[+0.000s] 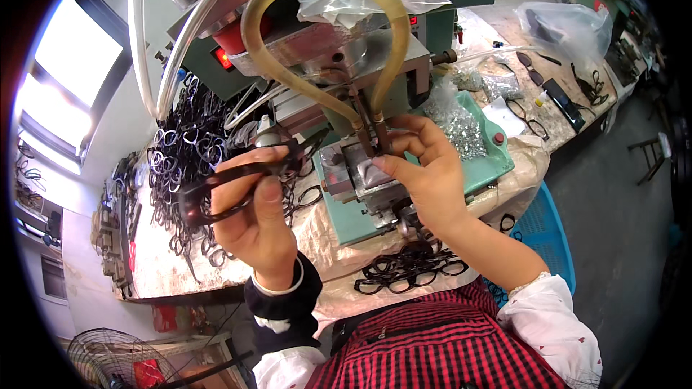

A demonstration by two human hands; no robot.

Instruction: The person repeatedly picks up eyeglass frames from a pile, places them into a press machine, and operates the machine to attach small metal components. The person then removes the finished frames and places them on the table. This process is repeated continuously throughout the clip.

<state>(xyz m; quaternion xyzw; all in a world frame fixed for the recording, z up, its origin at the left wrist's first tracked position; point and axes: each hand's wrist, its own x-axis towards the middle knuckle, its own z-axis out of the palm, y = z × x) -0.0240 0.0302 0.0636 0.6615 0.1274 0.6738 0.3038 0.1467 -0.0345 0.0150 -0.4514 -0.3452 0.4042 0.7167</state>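
My left hand [256, 227] is closed around a dark eyeglass frame [249, 169], raised to the left of a small bench machine. My right hand [436, 184] reaches into the machine, thumb and fingers pinched beside two narrow dark metal bars [380, 133]. Whatever lies between those fingertips is too small to make out. Directly below the bars sits a metal fixture block [371, 173] on a green base [346, 220]. A yellowish hose [398, 36] loops from the bars up over the machine head.
Many dark eyeglass frames [191, 148] are heaped at the left; several more frames [414, 266] lie by my apron. Beside my right hand, a plastic bag of small metal parts [461, 130] rests on a green tray [497, 166]. A blue basket [555, 238] stands at the right.
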